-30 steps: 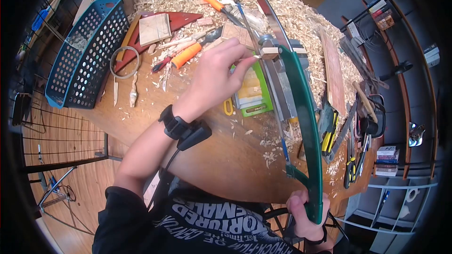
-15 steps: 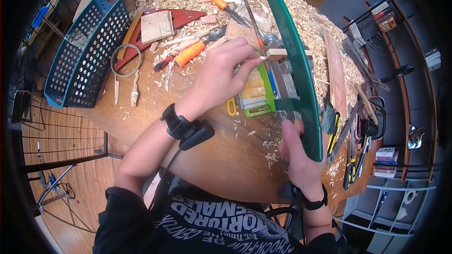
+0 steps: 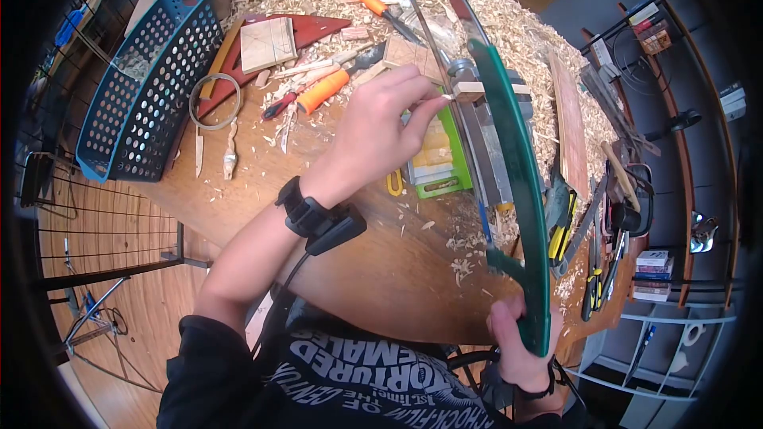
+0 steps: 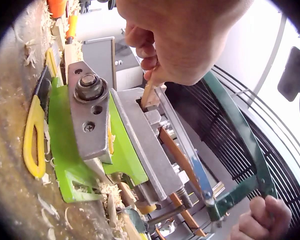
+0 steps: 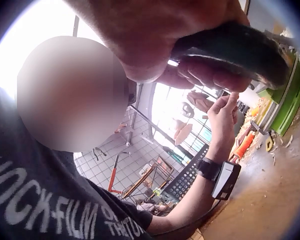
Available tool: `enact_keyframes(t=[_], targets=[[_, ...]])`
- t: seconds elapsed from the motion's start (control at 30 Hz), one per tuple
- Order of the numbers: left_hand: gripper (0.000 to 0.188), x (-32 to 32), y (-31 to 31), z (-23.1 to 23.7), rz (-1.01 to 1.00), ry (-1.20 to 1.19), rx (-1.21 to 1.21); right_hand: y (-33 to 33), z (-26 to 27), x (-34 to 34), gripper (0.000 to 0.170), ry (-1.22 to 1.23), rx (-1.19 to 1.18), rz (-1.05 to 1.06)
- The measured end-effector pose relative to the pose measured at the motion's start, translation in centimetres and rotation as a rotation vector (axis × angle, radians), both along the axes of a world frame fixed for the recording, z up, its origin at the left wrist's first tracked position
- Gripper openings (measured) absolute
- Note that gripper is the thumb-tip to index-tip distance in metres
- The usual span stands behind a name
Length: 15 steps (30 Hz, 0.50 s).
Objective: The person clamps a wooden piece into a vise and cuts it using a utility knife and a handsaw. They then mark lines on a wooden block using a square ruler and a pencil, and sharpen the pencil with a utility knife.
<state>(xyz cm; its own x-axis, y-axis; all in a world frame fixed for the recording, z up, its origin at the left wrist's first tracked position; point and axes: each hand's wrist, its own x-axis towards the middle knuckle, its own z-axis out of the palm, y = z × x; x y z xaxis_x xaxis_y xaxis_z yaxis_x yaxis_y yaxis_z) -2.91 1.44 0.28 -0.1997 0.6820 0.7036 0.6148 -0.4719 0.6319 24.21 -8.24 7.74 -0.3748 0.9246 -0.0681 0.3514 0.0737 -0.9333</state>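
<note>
A green bow saw (image 3: 517,167) reaches across the vise, its handle end gripped by the right hand (image 3: 520,345) near the table's front edge. The saw blade (image 4: 185,145) lies beside a small wood piece (image 4: 151,95) at the metal vise (image 4: 145,145). The left hand (image 3: 385,123) pinches the near end of that wood between thumb and fingers, close to the blade. In the right wrist view the right hand (image 5: 190,55) is curled round the green frame, with the left hand (image 5: 222,120) beyond it.
A green tray (image 3: 445,183) lies left of the vise. Orange-handled tools (image 3: 322,91), a blue basket (image 3: 151,87) and a red triangle (image 3: 318,28) are farther left. Wood shavings (image 3: 517,24) cover the back; a plank (image 3: 566,127) and yellow-black tools (image 3: 563,222) lie right.
The right hand and saw went forward, then came back toward the body. The left hand keeps its pinch at the wood, almost in place.
</note>
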Motion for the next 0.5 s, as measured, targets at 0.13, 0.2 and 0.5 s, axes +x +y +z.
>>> enact_keyframes(t=[0.13,0.2,0.5], targets=[[0.009,-0.3,0.2,-0.1,-0.032,0.017,-0.012,-2.2,-0.2,1.6,0.025,0.105,-0.152,-0.113],[0.009,-0.4,0.3,0.0,-0.035,0.029,-0.011,-1.7,0.4,1.2,0.025,0.071,-0.167,-0.071],[0.007,-0.6,0.3,0.0,-0.050,0.055,0.000,4.7,2.0,-6.4,0.035,0.020,-0.034,0.008]])
